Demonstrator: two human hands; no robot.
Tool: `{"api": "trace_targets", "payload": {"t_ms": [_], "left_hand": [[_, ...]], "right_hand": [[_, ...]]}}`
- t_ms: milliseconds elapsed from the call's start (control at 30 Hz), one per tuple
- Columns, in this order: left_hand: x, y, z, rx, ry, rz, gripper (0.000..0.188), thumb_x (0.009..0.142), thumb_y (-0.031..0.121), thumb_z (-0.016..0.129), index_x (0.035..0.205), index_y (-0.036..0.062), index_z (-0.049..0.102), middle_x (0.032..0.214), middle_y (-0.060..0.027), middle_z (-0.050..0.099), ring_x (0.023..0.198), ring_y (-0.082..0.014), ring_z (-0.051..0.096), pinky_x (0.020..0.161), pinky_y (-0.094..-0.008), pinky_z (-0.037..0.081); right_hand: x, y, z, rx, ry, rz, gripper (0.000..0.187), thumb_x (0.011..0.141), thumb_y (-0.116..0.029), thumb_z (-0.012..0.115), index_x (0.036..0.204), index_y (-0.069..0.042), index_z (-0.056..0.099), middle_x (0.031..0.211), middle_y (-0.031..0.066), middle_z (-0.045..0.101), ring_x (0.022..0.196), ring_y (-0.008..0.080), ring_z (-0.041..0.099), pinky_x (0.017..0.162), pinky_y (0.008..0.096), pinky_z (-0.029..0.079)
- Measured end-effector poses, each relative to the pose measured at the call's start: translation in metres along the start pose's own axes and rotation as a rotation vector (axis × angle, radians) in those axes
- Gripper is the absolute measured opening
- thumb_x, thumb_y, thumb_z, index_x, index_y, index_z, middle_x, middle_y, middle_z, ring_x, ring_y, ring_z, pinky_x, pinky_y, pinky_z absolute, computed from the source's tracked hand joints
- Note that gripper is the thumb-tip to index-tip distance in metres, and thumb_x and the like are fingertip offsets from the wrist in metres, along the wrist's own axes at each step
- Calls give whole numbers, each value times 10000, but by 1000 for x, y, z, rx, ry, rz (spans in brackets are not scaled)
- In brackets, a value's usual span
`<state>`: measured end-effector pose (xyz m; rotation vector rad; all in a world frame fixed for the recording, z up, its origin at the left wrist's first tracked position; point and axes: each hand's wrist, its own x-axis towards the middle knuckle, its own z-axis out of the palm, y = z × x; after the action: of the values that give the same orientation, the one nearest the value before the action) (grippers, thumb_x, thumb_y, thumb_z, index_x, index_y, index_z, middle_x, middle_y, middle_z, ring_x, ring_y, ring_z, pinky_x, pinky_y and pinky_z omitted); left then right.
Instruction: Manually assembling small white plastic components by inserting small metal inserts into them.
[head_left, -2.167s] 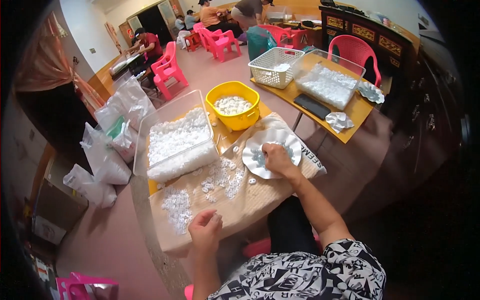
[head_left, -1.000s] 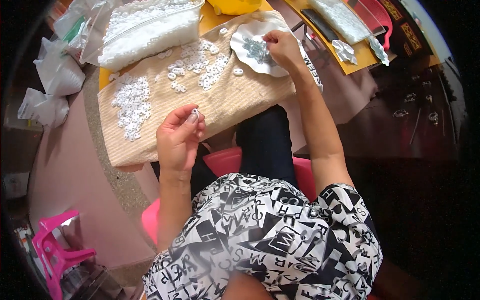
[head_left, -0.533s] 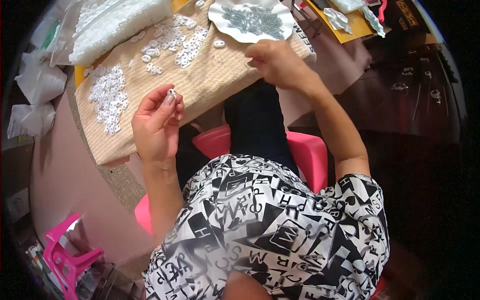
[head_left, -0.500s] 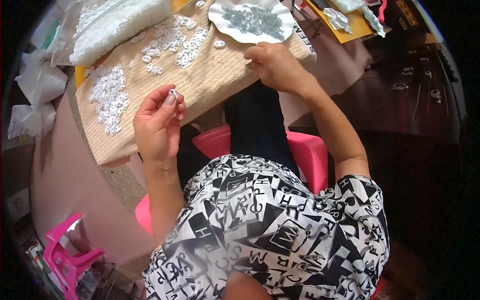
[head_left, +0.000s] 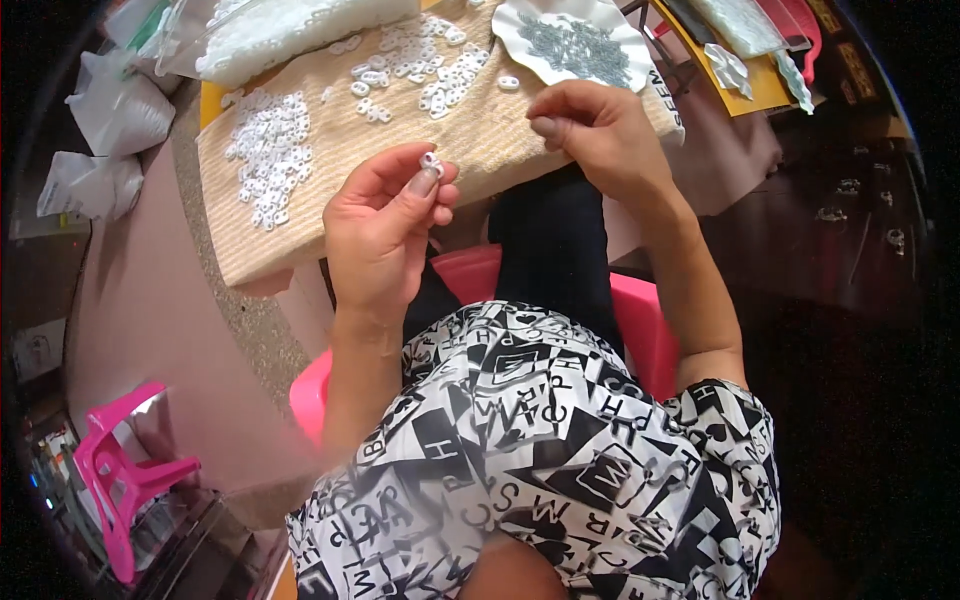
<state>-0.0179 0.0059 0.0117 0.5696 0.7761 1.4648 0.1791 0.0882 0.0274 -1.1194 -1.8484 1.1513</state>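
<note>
My left hand is closed in a pinch above the near edge of the cloth-covered table. Between its thumb and index finger sits a small white plastic piece with holes in it. To the right, my right hand is also closed, thumb against fingertips, just in front of a white wavy-rimmed plate. Whatever those fingertips pinch is too small to make out. A heap of tiny grey metal pieces lies on the plate.
Loose white two-hole pieces spread over the cloth at the left, with more near its middle. A clear bag of white pieces stands at the back. Filled plastic bags are at far left; a pink stool is lower left.
The view has shifted, so the table and plate appear farther right. My hands have come closer together, the right one drawing back from the plate's rim. The left hand still pinches the white piece.
</note>
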Motion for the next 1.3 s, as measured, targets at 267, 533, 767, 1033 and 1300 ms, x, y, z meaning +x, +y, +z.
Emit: {"api": "trace_targets", "payload": {"t_ms": [267,533,767,1033,1300], "left_hand": [[-8,-9,12,72,-13,-25,195,786,-20,563,978,-51,548,833,-127,613,697,-148,586,589,-222,473],[-13,-23,13,58,-16,9,140,776,-20,576,913,-47,572,795,-94,611,699,-130,577,598,-208,454],[-14,-23,16,29,20,-4,156,778,-21,578,929,-58,566,791,-103,608,652,-132,579,545,-212,468],[-14,-23,17,98,38,28,191,770,-32,577,954,-83,559,802,-121,608,656,-136,589,563,-217,496],[-15,-24,18,161,67,47,174,766,-47,569,935,-88,566,799,-124,609,644,-132,591,558,-211,500]], "right_hand": [[-23,-5,37,925,-85,191,148,814,-83,572,907,30,593,778,74,609,697,111,590,623,211,494],[-32,-13,43,1066,-150,251,145,810,-82,577,896,35,580,769,61,593,666,105,542,624,208,445],[-33,-7,47,1005,-108,232,145,827,-93,557,883,41,557,750,75,588,656,118,576,595,229,490],[-33,-9,47,931,-114,236,151,848,-112,528,881,34,546,705,85,594,594,139,601,511,238,492],[-34,-8,48,704,-19,182,130,833,-100,544,850,26,571,688,62,597,580,106,582,498,227,484]]}}
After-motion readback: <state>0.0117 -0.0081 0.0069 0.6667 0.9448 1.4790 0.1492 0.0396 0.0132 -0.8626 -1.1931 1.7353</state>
